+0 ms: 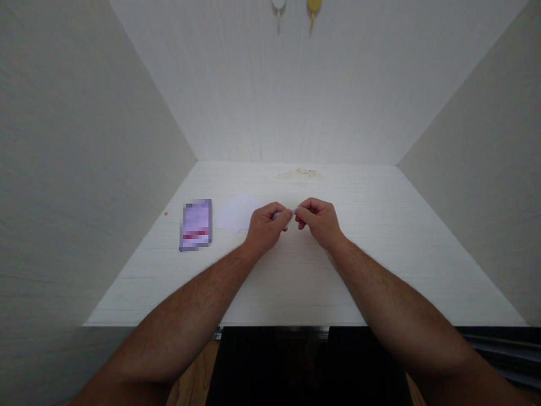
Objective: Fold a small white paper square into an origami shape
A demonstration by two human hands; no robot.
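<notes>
Over the middle of the white tabletop (pixel 316 282), my two hands meet fingertip to fingertip. My left hand (pixel 269 224) is closed, thumb against fingers, on a small piece of white paper (pixel 276 215) that is mostly hidden by the fingers. My right hand (pixel 318 217) pinches the right end of that same piece between thumb and forefinger. Just left of my left hand lie pale white paper sheets (pixel 237 213), spread flat and partly overlapping; my hand covers their right edge.
A flat purple rectangular item (pixel 196 224), its face blurred, lies at the left. Brown stains (pixel 306 172) mark the tabletop's back. Panels enclose the back and both sides. Two hooks, one white (pixel 279 5) and one yellow (pixel 314 7), hang on the back panel.
</notes>
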